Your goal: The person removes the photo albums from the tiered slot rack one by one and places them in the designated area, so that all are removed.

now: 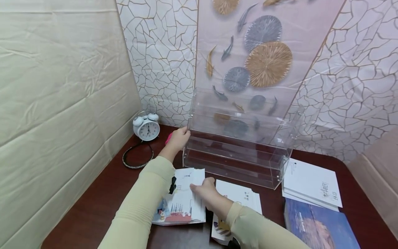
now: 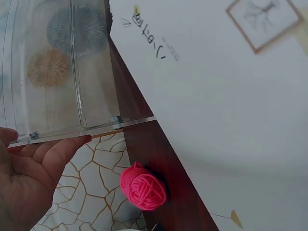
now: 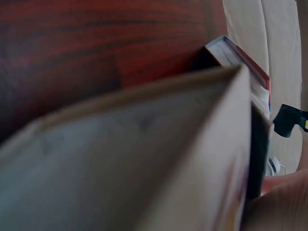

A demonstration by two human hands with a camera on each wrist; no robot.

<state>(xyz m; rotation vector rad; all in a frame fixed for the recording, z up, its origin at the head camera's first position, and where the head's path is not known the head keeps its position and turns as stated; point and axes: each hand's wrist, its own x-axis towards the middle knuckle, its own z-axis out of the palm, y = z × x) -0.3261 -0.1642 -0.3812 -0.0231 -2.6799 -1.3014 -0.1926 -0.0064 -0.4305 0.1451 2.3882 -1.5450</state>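
Note:
A clear acrylic rack [image 1: 236, 152] with stepped tiers stands at the back of the table. My left hand [image 1: 179, 139] grips the edge of its left side panel, and in the left wrist view the fingers [image 2: 62, 154] lie along that edge. Lower down, my right hand [image 1: 209, 194] is at the right edge of a stack of white booklets [image 1: 181, 197] with printed covers. Its thumb lies over the top cover; the other fingers are mostly hidden. Under and beside the right forearm lies a second stack of white booklets [image 1: 239, 192], partly covered by the arm.
A white twin-bell alarm clock [image 1: 147, 127] stands back left, with a dark cord loop [image 1: 129, 166] before it. Behind my left hand sits a ball of pink yarn [image 2: 143, 186]. At right lie white booklets [image 1: 312, 181] and a blue-purple book [image 1: 320, 224]. Patterned cloth walls enclose the table.

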